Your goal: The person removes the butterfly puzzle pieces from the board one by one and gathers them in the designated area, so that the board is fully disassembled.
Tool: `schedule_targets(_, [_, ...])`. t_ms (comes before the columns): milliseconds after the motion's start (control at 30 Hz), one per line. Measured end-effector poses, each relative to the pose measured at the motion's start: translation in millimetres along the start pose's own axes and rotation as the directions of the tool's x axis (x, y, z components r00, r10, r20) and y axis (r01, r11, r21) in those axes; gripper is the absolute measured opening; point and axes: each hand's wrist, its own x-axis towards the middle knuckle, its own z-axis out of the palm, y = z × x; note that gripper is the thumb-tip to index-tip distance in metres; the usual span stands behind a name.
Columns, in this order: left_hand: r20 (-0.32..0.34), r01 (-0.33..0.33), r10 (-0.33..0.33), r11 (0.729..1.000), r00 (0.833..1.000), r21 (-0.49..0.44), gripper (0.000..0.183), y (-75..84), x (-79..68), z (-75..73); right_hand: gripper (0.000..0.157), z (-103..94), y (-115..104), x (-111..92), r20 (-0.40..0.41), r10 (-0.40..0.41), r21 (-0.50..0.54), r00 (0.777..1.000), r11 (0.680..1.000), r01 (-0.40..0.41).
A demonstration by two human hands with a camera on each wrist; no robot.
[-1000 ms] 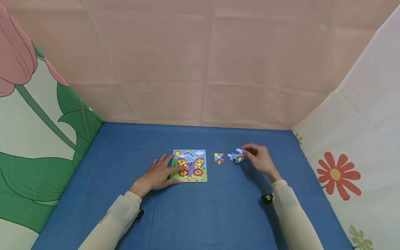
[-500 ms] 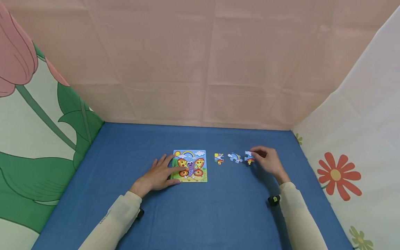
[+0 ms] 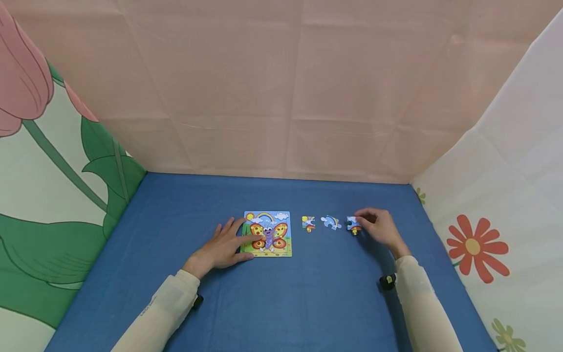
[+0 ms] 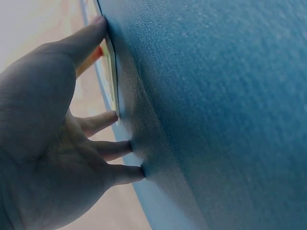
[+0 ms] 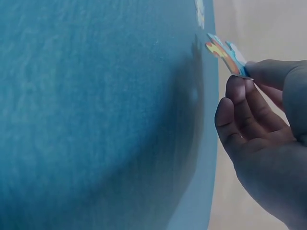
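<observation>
A square butterfly puzzle board (image 3: pixel 277 249) lies on the blue table, its picture showing a purple butterfly, a rainbow and a sun. My left hand (image 3: pixel 222 245) rests on its left side with spread, straight fingers; the left wrist view has the thumb and fingers along the board's edge (image 4: pixel 113 81). Off to the right, my right hand (image 3: pixel 381 227) pinches a puzzle piece (image 5: pixel 228 56) by its edge between thumb and fingers, close over the table. Between board and right hand lie a rainbow piece (image 3: pixel 331 222) and a piece with yellow and red (image 3: pixel 308 223).
Blue cloth covers the table (image 3: pixel 281 303). A beige sheet (image 3: pixel 281 98) rises behind it, a tulip-printed sheet (image 3: pixel 48 195) stands at the left, and a flower-printed sheet (image 3: pixel 519 186) at the right.
My right hand has carried its puzzle piece rightward, away from the rainbow piece, which now shows fully. Lately the held piece has shifted slightly right and nearer me. My left hand has stayed put.
</observation>
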Motion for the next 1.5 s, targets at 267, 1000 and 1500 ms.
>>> schedule_targets(267, [-0.020, -0.018, 0.018, 1.000, 1.000, 0.005, 0.057, -0.4, -0.5, 0.2, 0.015, 4.4, 6, 3, -0.010, -0.014, -0.082, 1.000, 0.997, 0.014])
schedule_targets(1000, [-0.040, -0.014, 0.015, 1.000, 0.999, 0.012, 0.056, 0.1, -0.2, 1.9, 0.019, 13.9, 8, 8, -0.026, 0.071, -0.190, 0.997, 0.979, -0.075])
schedule_targets(1500, [-0.035, -0.015, 0.016, 1.000, 0.999, 0.005, 0.056, 3.1, -2.7, -2.0, 0.018, 14.2, 0, 9, -0.019, 0.078, -0.211, 0.997, 0.974, -0.081])
